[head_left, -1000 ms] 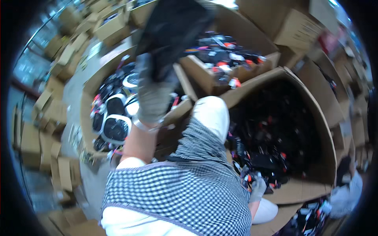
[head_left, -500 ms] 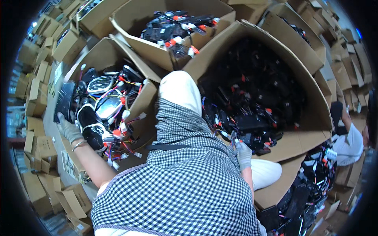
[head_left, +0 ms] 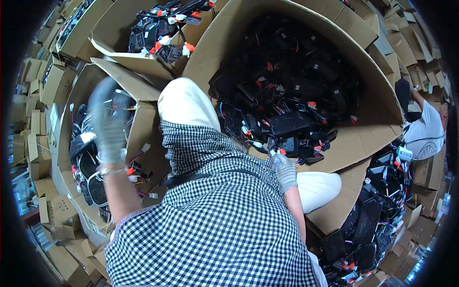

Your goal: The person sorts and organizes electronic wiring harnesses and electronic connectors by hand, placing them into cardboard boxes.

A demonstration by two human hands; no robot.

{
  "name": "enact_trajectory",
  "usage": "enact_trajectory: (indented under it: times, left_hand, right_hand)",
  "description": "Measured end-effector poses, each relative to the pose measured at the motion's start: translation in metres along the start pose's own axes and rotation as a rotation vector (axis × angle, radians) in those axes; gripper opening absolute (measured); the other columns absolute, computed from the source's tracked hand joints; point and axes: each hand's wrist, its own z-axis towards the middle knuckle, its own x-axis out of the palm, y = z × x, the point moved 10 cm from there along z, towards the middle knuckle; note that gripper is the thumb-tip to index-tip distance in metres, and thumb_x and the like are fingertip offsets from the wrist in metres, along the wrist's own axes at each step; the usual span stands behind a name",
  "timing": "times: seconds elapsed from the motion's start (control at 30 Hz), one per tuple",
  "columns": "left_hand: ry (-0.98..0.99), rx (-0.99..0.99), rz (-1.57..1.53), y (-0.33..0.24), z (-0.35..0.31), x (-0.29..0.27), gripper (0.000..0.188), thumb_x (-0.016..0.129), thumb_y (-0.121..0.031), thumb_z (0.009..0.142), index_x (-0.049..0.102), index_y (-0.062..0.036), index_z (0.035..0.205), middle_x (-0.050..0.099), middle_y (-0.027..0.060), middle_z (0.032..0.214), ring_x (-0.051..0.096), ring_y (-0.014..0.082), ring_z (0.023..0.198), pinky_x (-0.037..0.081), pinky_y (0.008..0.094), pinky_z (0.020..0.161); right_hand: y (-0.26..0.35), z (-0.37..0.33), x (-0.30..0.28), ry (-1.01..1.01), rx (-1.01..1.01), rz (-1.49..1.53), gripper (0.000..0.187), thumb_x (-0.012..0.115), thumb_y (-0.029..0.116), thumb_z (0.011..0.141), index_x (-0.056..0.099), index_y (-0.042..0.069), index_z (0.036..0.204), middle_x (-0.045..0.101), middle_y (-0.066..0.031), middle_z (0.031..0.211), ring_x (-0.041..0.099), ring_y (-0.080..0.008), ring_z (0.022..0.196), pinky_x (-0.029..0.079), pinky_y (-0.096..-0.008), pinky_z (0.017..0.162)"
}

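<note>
My right hand (head_left: 285, 173), in a pale knitted glove, is closed on a bundle of thin wires with a white plug (head_left: 273, 153) at the fingertips. Those wires lead toward black plastic units (head_left: 289, 144) at the near side of the large carton. My left hand (head_left: 109, 122), gloved alike, is raised above the left carton (head_left: 143, 125) and smeared by motion, so its fingers cannot be made out. Beneath it lie black rounded units with shiny faces (head_left: 87, 162) and coloured wires.
The large carton (head_left: 377, 107) holds a deep heap of black units. Another carton (head_left: 107, 40) with wired units stands at the far left. More black units (head_left: 366, 222) lie at the lower right, near a seated person (head_left: 425, 131). My white-clad knee (head_left: 186, 103) stands between the cartons.
My left hand has left a flat black unit at the left carton's outer edge and swung up and inward. My right hand stays at the wires. The view has shifted rightward.
</note>
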Motion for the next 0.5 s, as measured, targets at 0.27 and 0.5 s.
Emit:
enact_trajectory:
  times: [0.27, 0.5]
  left_hand:
    - [1.123, -0.277, 0.675, 0.071, -0.103, 0.351, 0.032, 0.051, -0.029, 0.086, 0.059, -0.0073, 0.108, 0.065, 0.0144, 0.102, 0.063, 0.0286, 0.094, 0.049, 0.0422, 0.078]
    - [1.205, -0.459, 0.669, 0.104, -0.132, 0.376, 0.062, 0.057, -0.022, 0.08, 0.036, -0.004, 0.135, 0.062, 0.018, 0.11, 0.061, 0.0299, 0.103, 0.047, 0.0434, 0.086]
  right_hand:
    - [0.015, -0.002, -0.004, 0.031, 0.03, 0.039, 0.023, 0.049, 0.027, 0.091, 0.062, 0.008, 0.088, 0.061, -0.0186, 0.081, 0.059, -0.0378, 0.076, 0.046, -0.0434, 0.066]
    - [0.015, 0.002, -0.004, 0.044, 0.045, 0.068, 0.023, 0.05, 0.027, 0.09, 0.063, 0.008, 0.09, 0.062, -0.0178, 0.082, 0.059, -0.0371, 0.076, 0.047, -0.0429, 0.065]
